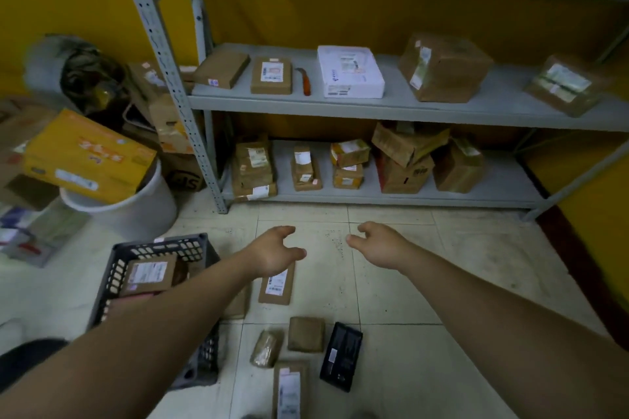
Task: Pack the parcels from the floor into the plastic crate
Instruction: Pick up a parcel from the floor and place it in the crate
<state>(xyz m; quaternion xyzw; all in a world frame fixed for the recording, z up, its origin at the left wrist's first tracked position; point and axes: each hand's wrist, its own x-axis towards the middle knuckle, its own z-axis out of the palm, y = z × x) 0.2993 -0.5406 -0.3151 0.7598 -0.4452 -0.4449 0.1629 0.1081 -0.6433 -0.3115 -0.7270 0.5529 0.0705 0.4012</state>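
Crate (115,269): dark plastic, on the floor, holds one labelled brown parcel (148,274).
Floor parcels (305,333): several, just right of the crate.
Left hand (272,253): fingers loosely spread, empty, over flat parcel (276,284).
Right hand (381,245): fingers relaxed, empty.

Single head-worn wide-angle view, high, facing forward and down. Arms enter from bottom edge; left hand (274,253) and right hand (381,245) sit mid-frame, near. Shelf rack (374,105) beyond the hands, crate (160,245) left of them.
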